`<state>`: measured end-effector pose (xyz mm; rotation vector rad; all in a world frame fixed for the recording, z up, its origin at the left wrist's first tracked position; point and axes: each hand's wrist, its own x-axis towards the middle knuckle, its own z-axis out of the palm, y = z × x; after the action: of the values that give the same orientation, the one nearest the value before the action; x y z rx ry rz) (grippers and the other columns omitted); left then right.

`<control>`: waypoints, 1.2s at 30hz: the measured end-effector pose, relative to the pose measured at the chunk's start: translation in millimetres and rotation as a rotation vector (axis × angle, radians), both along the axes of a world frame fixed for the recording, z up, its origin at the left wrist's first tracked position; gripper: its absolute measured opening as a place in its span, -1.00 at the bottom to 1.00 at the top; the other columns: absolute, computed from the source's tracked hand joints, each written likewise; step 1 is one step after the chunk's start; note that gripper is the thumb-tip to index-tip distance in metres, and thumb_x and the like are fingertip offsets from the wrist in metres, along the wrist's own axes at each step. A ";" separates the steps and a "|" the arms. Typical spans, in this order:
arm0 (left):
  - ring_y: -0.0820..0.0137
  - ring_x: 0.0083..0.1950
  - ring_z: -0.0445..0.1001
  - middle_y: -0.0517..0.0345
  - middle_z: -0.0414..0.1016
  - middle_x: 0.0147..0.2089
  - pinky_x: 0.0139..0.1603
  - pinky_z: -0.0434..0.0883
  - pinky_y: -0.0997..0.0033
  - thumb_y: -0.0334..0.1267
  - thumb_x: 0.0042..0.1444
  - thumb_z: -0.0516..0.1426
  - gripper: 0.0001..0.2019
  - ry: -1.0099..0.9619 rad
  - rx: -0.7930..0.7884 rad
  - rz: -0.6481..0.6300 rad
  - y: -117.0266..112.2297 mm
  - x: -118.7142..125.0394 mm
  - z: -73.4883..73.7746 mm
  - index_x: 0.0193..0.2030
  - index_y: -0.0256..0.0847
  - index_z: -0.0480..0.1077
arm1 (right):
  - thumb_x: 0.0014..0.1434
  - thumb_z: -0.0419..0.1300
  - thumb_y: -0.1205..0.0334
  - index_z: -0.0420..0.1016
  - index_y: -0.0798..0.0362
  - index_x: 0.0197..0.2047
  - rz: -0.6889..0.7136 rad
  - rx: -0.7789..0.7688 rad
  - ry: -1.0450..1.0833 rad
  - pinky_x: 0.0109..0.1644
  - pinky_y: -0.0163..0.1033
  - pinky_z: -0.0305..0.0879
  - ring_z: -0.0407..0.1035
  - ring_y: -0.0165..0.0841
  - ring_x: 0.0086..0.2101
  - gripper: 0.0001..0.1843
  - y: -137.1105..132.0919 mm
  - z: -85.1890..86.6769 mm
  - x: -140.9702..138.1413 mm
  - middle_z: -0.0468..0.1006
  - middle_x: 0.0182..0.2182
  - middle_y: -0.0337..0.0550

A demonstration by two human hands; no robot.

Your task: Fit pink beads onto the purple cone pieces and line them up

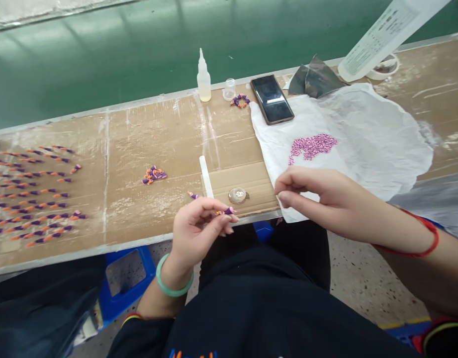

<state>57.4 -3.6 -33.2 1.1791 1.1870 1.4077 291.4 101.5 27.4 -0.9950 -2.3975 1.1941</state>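
My left hand (197, 228), with a green bangle on its wrist, pinches a small purple-and-orange piece (226, 211) with a pink end, held just over the table's front edge. My right hand (318, 191) hovers at the near left corner of the white sheet (385, 124), thumb and forefinger drawn together; anything between them is too small to make out. Beyond its fingers lies a spread of tiny pink pieces (314, 145). A small round dish (237, 195) sits on the cardboard piece (254, 179) between my hands. Another purple-and-orange piece (193, 195) lies just beyond my left hand.
Rows of purple-and-orange pieces (31, 204) cover the table's left end, with a small heap (154, 174) nearer the middle. Along the back stand a dropper bottle (204, 79), a clear cup (229, 89), a ring of pieces (240, 101), a phone (272, 99) and a tall plastic bottle (381, 42).
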 end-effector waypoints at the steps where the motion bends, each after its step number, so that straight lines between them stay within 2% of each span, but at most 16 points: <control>1: 0.49 -0.51 0.57 0.16 0.64 -0.41 -0.50 0.49 0.60 -0.42 0.20 0.22 -0.94 0.124 -0.035 0.012 0.1 -9.7 -2.9 -0.23 -0.20 0.50 | 0.35 0.06 0.15 0.39 0.01 -0.32 -0.039 0.018 -0.009 -0.35 -0.28 0.20 0.33 -0.38 -0.44 -0.79 -0.2 -6.3 8.3 0.44 -0.44 -0.25; 4: 0.46 -0.52 0.51 0.19 0.56 -0.51 -0.50 0.42 0.53 -0.38 0.15 0.20 -0.96 0.533 -0.149 0.086 1.8 -39.3 -13.6 -0.31 -0.22 0.50 | 0.34 0.07 0.04 0.39 -0.01 -0.32 -0.169 -0.001 -0.059 -0.38 -0.26 0.17 0.30 -0.36 -0.46 -0.74 -0.2 -26.5 31.5 0.42 -0.47 -0.26; 6: 0.45 -0.52 0.46 0.19 0.53 -0.51 -0.46 0.38 0.47 -0.34 0.14 0.19 -0.94 0.720 -0.210 0.120 4.1 -54.3 -20.1 -0.32 -0.22 0.51 | 0.31 0.08 -0.05 0.39 -0.02 -0.32 -0.247 -0.042 -0.094 -0.37 -0.24 0.19 0.30 -0.34 -0.45 -0.69 0.6 -37.8 41.5 0.42 -0.48 -0.26; 9: 0.43 -0.49 0.43 0.19 0.54 -0.45 -0.41 0.38 0.43 -0.24 0.14 0.21 -0.86 0.800 -0.245 0.164 8.8 -71.5 -25.0 -0.21 -0.21 0.54 | 0.22 0.09 -0.14 0.38 -0.02 -0.35 -0.312 -0.070 -0.122 -0.36 -0.21 0.22 0.32 -0.30 -0.46 -0.64 2.0 -47.3 48.1 0.43 -0.49 -0.25; 12: 0.40 -0.41 0.45 0.15 0.56 -0.36 -0.34 0.40 0.41 -0.19 0.14 0.19 -0.82 0.847 -0.193 0.385 13.3 -93.1 -22.4 -0.17 -0.21 0.53 | 0.17 0.08 -0.19 0.38 -0.03 -0.37 -0.343 -0.079 -0.140 -0.36 -0.18 0.22 0.33 -0.28 -0.45 -0.61 2.7 -52.2 52.2 0.44 -0.49 -0.24; 14: 0.39 -0.38 0.44 0.13 0.54 -0.35 -0.32 0.38 0.39 -0.23 0.14 0.16 -0.85 0.938 -0.170 0.536 16.3 -110.6 -18.3 -0.26 -0.22 0.53 | 0.16 0.08 -0.22 0.39 -0.04 -0.35 -0.367 -0.087 -0.146 -0.33 -0.16 0.24 0.35 -0.25 -0.42 -0.60 2.9 -55.7 56.1 0.46 -0.46 -0.23; 15: 0.38 -0.39 0.42 0.12 0.53 -0.36 -0.32 0.37 0.38 -0.25 0.13 0.15 -0.86 0.993 -0.179 0.562 18.0 -118.8 -16.3 -0.30 -0.23 0.53 | 0.16 0.08 -0.23 0.40 -0.04 -0.34 -0.378 -0.094 -0.147 -0.31 -0.14 0.25 0.36 -0.24 -0.40 -0.59 2.9 -57.6 58.0 0.47 -0.44 -0.22; 18: 0.35 -0.37 0.41 0.10 0.53 -0.35 -0.27 0.37 0.33 -0.28 0.08 0.18 -0.89 1.143 -0.251 0.475 23.8 -134.2 -13.0 -0.34 -0.23 0.53 | 0.16 0.09 -0.22 0.40 -0.05 -0.33 -0.408 -0.121 -0.139 -0.27 -0.12 0.26 0.35 -0.22 -0.37 -0.60 3.2 -62.0 61.0 0.47 -0.43 -0.20; 20: 0.31 -0.33 0.43 0.09 0.52 -0.33 -0.22 0.39 0.31 -0.30 0.06 0.20 -0.92 1.217 -0.298 0.412 27.4 -135.9 -13.4 -0.33 -0.22 0.52 | 0.16 0.10 -0.20 0.39 -0.04 -0.33 -0.415 -0.143 -0.128 -0.27 -0.12 0.26 0.34 -0.22 -0.38 -0.62 3.2 -63.1 60.6 0.46 -0.44 -0.19; 23: 0.27 -0.29 0.44 0.08 0.51 -0.32 -0.18 0.40 0.29 -0.31 0.08 0.19 -0.94 1.269 -0.334 0.397 31.3 -131.9 -16.2 -0.34 -0.21 0.49 | 0.14 0.11 -0.18 0.39 -0.03 -0.33 -0.409 -0.165 -0.111 -0.28 -0.12 0.25 0.33 -0.22 -0.38 -0.63 2.8 -63.8 60.3 0.46 -0.44 -0.17; 30: 0.17 -0.10 0.47 -0.02 0.48 -0.19 -0.01 0.39 0.19 -0.31 0.21 0.08 -0.91 1.321 -0.246 0.336 36.1 -128.0 -25.7 -0.30 -0.20 0.39 | 0.21 0.11 -0.14 0.39 -0.02 -0.29 -0.412 -0.176 -0.100 -0.24 -0.15 0.22 0.31 -0.26 -0.35 -0.66 0.3 -68.0 68.8 0.45 -0.41 -0.20; 36: 0.05 -0.07 0.44 -0.12 0.45 -0.19 0.01 0.37 0.07 -0.31 0.26 -0.04 -0.85 1.437 -0.244 0.338 35.7 -132.8 -33.8 -0.31 -0.16 0.30 | 0.20 0.13 -0.07 0.38 0.02 -0.31 -0.448 -0.189 -0.024 -0.27 -0.17 0.23 0.30 -0.28 -0.37 -0.70 -3.3 -62.0 68.5 0.45 -0.42 -0.16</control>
<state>-75.4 32.1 -67.0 1.8986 2.5054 0.3903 359.9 98.2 -34.6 -1.5119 -1.9497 1.2494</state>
